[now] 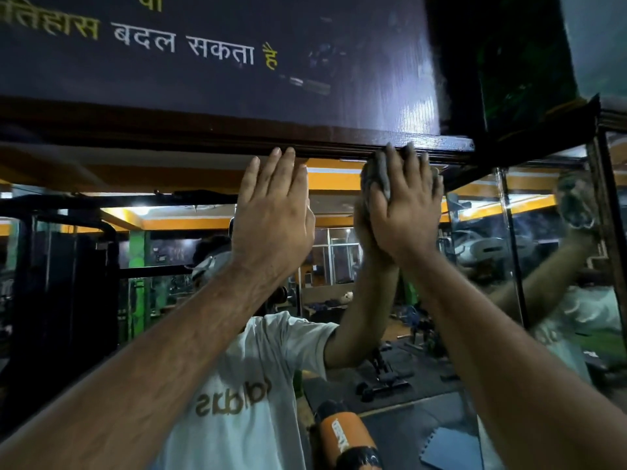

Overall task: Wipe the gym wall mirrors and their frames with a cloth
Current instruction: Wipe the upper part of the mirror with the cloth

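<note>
Two raised hands meet the wall mirror [339, 266] in the single head view. Left hand [274, 212]: fingers straight and together, flat against the glass, fingertips reaching the dark wooden frame [210, 139] along the mirror's top edge; it holds nothing. Right hand [403, 205]: fingers extended, pressing a grey cloth [375, 176] against the glass just under the frame, near the corner where a second mirror [556, 252] meets the first. Most of the cloth is hidden behind the palm; only a bunched part shows beside the forefinger, apparently touching the frame's lower edge. Above the frame hangs a dark signboard [217, 56] whose lettering is cut off at the top and left. Reflections show the person's white shirt and dim gym equipment.
</note>
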The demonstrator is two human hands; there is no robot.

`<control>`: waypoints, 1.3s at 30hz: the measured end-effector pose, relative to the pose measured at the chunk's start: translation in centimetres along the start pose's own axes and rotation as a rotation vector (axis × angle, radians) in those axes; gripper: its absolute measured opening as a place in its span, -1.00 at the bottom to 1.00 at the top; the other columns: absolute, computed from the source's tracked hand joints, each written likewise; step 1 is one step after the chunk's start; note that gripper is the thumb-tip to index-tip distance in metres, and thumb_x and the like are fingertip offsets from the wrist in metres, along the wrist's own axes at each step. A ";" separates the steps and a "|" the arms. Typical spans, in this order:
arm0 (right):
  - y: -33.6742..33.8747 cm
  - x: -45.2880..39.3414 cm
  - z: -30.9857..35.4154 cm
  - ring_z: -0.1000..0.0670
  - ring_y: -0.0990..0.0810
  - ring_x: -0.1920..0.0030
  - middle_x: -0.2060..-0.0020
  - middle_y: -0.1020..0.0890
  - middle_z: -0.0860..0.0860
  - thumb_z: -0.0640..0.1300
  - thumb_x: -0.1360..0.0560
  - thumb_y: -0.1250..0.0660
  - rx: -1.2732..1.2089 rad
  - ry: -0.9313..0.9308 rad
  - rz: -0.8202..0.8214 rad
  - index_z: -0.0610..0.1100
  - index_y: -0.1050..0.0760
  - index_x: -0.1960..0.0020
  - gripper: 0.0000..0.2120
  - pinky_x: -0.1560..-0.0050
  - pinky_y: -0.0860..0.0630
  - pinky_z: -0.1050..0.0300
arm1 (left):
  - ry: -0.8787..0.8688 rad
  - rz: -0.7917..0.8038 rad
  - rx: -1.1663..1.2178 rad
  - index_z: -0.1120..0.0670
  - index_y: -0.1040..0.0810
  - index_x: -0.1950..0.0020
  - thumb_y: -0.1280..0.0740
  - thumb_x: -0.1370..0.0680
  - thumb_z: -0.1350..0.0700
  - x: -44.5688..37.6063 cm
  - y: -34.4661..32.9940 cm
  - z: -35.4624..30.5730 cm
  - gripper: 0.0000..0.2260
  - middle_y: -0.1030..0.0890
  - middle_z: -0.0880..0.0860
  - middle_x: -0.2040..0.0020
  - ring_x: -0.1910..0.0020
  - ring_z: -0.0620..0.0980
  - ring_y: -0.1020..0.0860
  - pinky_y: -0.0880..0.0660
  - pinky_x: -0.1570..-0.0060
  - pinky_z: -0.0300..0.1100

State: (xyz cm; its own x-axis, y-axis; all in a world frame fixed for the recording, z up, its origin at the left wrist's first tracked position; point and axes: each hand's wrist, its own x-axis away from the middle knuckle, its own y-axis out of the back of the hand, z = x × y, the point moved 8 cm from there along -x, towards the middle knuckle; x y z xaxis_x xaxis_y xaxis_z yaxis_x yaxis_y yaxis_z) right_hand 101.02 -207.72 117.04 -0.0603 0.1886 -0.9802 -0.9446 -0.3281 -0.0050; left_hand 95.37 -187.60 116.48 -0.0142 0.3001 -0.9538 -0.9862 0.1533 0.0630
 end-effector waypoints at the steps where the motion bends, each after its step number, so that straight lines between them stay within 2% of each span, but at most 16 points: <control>1: -0.1 -0.2 0.2 -0.15 0.02 -0.68 -0.68 -0.10 -0.09 0.20 -0.58 0.01 -0.021 -0.116 0.006 0.04 -0.07 -0.69 -0.30 -0.63 0.08 -0.28 | 0.010 -0.003 0.001 0.23 -0.33 -0.54 -0.14 -0.65 0.06 0.0 0.2 0.3 -0.51 -0.28 0.23 -0.58 -0.60 0.17 -0.19 -0.06 -0.59 0.14; 3: -0.5 0.6 3.5 -0.16 0.06 -0.68 -0.69 -0.04 -0.10 0.21 -0.59 0.00 -0.020 -0.105 0.017 0.04 -0.03 -0.70 -0.29 -0.63 0.12 -0.29 | 0.016 -0.021 0.019 0.25 -0.34 -0.53 -0.14 -0.64 0.07 -0.2 0.6 0.8 -0.52 -0.30 0.24 -0.57 -0.59 0.17 -0.20 -0.07 -0.59 0.14; 6: -0.7 3.5 8.8 -0.16 -0.04 -0.67 -0.67 -0.14 -0.10 0.16 -0.59 -0.06 -0.034 0.251 0.015 0.03 -0.18 -0.67 -0.33 -0.64 0.07 -0.25 | 0.002 -0.041 0.046 0.26 -0.41 -0.48 -0.06 -0.62 0.07 -0.1 0.8 1.3 -0.51 -0.38 0.24 -0.52 -0.56 0.18 -0.29 -0.14 -0.57 0.12; 8: -0.7 4.2 8.1 -0.15 -0.10 -0.66 -0.66 -0.20 -0.10 0.15 -0.58 -0.07 -0.026 0.357 0.039 0.02 -0.24 -0.65 -0.35 -0.62 0.00 -0.27 | -0.018 -0.041 0.085 0.26 -0.44 -0.46 -0.08 -0.61 0.09 0.6 0.8 1.8 -0.52 -0.41 0.24 -0.50 -0.54 0.18 -0.32 -0.16 -0.56 0.13; 10: -0.4 3.2 5.2 -0.13 -0.07 -0.67 -0.66 -0.17 -0.08 0.18 -0.59 -0.03 0.006 0.242 0.018 0.05 -0.19 -0.66 -0.35 -0.62 -0.01 -0.29 | -0.039 -0.040 0.122 0.26 -0.45 -0.45 -0.07 -0.60 0.09 1.7 1.0 2.4 -0.53 -0.42 0.24 -0.49 -0.54 0.18 -0.33 -0.18 -0.55 0.13; 12: -0.2 2.1 2.7 -0.11 -0.01 -0.68 -0.68 -0.11 -0.07 0.23 -0.58 0.05 -0.010 -0.025 0.008 0.09 -0.10 -0.68 -0.32 -0.62 0.04 -0.29 | -0.057 -0.041 0.125 0.26 -0.44 -0.46 -0.05 -0.60 0.07 2.6 1.2 2.7 -0.50 -0.42 0.24 -0.49 -0.53 0.19 -0.33 -0.21 -0.54 0.15; 14: -0.5 2.2 3.9 -0.12 0.02 -0.68 -0.68 -0.08 -0.08 0.26 -0.57 0.08 0.007 -0.127 0.006 0.09 -0.05 -0.69 -0.29 -0.62 0.07 -0.29 | -0.081 -0.023 0.115 0.26 -0.42 -0.48 -0.04 -0.60 0.03 2.9 1.0 2.6 -0.47 -0.40 0.24 -0.51 -0.54 0.19 -0.32 -0.22 -0.54 0.15; 19: -1.1 7.1 8.5 -0.14 -0.12 -0.66 -0.64 -0.25 -0.10 0.16 -0.63 -0.04 0.042 0.411 0.038 0.00 -0.22 -0.65 -0.39 -0.60 -0.05 -0.32 | -0.112 0.040 0.051 0.25 -0.35 -0.53 -0.05 -0.62 -0.02 3.4 -0.7 2.4 -0.44 -0.29 0.25 -0.57 -0.58 0.18 -0.23 -0.14 -0.57 0.12; 20: -1.0 7.1 6.8 -0.13 -0.10 -0.66 -0.64 -0.23 -0.10 0.16 -0.63 -0.04 0.047 0.369 0.023 0.00 -0.21 -0.65 -0.39 -0.59 -0.06 -0.34 | -0.122 0.041 0.032 0.25 -0.32 -0.55 -0.06 -0.63 -0.02 3.5 -0.9 2.4 -0.45 -0.26 0.25 -0.58 -0.59 0.18 -0.21 -0.12 -0.58 0.12; 24: -0.9 6.1 2.5 -0.12 0.04 -0.68 -0.69 -0.05 -0.05 0.26 -0.60 0.05 0.002 -0.215 0.017 0.07 -0.02 -0.70 -0.30 -0.58 0.03 -0.41 | -0.134 0.037 -0.011 0.25 -0.26 -0.57 -0.01 -0.66 -0.04 4.0 -1.1 2.3 -0.44 -0.22 0.25 -0.60 -0.61 0.18 -0.17 -0.08 -0.59 0.10; 25: -1.0 6.6 3.7 -0.13 0.07 -0.68 -0.69 -0.01 -0.05 0.28 -0.60 0.06 0.002 -0.232 0.038 0.07 0.01 -0.70 -0.29 -0.59 0.07 -0.40 | -0.135 0.040 -0.017 0.25 -0.25 -0.58 0.01 -0.67 -0.04 4.0 -1.1 2.2 -0.44 -0.22 0.25 -0.60 -0.61 0.18 -0.16 -0.08 -0.59 0.11; 30: -1.2 11.3 7.7 -0.12 -0.04 -0.67 -0.66 -0.18 -0.09 0.21 -0.66 0.02 0.052 0.379 0.070 0.06 -0.11 -0.67 -0.38 -0.59 0.00 -0.37 | -0.119 0.048 0.014 0.26 -0.24 -0.58 0.07 -0.68 -0.04 4.1 -1.0 2.1 -0.43 -0.20 0.25 -0.61 -0.62 0.18 -0.14 -0.06 -0.60 0.10; 32: -1.1 10.5 5.1 -0.12 -0.05 -0.67 -0.66 -0.17 -0.07 0.22 -0.64 0.01 0.037 0.256 0.036 0.06 -0.12 -0.67 -0.37 -0.58 -0.03 -0.38 | -0.121 0.060 0.022 0.25 -0.24 -0.58 0.04 -0.67 -0.04 4.1 -1.1 2.0 -0.44 -0.20 0.25 -0.61 -0.62 0.17 -0.14 -0.06 -0.60 0.10; 35: -1.0 9.7 4.4 -0.11 -0.01 -0.67 -0.68 -0.11 -0.05 0.22 -0.61 -0.01 -0.051 -0.205 -0.031 0.09 -0.09 -0.68 -0.34 -0.59 0.04 -0.39 | -0.088 0.032 0.027 0.25 -0.26 -0.57 0.01 -0.67 -0.02 4.1 -0.8 2.3 -0.46 -0.22 0.24 -0.60 -0.61 0.16 -0.17 -0.08 -0.59 0.10; 37: -1.2 10.2 6.6 -0.13 0.01 -0.68 -0.68 -0.10 -0.07 0.21 -0.61 -0.01 -0.062 -0.154 -0.012 0.07 -0.10 -0.69 -0.34 -0.60 0.13 -0.37 | -0.097 0.030 0.038 0.25 -0.27 -0.57 0.00 -0.67 -0.01 4.1 -0.6 2.1 -0.46 -0.24 0.24 -0.60 -0.60 0.16 -0.18 -0.11 -0.59 0.11; 39: -1.1 11.0 8.1 -0.11 0.00 -0.68 -0.67 -0.14 -0.07 0.16 -0.61 -0.04 -0.068 0.127 0.024 0.07 -0.14 -0.67 -0.37 -0.60 0.14 -0.31 | -0.116 0.033 0.041 0.25 -0.27 -0.57 0.00 -0.68 -0.01 4.1 -0.6 2.0 -0.47 -0.24 0.24 -0.60 -0.60 0.17 -0.19 -0.13 -0.57 0.13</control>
State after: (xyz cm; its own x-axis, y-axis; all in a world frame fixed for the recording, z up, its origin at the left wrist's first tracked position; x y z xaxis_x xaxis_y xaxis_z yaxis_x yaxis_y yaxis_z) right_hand 98.77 -197.79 107.82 -0.0370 0.0627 -0.9973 -0.9192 -0.3938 0.0093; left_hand 96.25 -184.62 113.12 -0.0251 0.4120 -0.9108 -0.9779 0.1790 0.1079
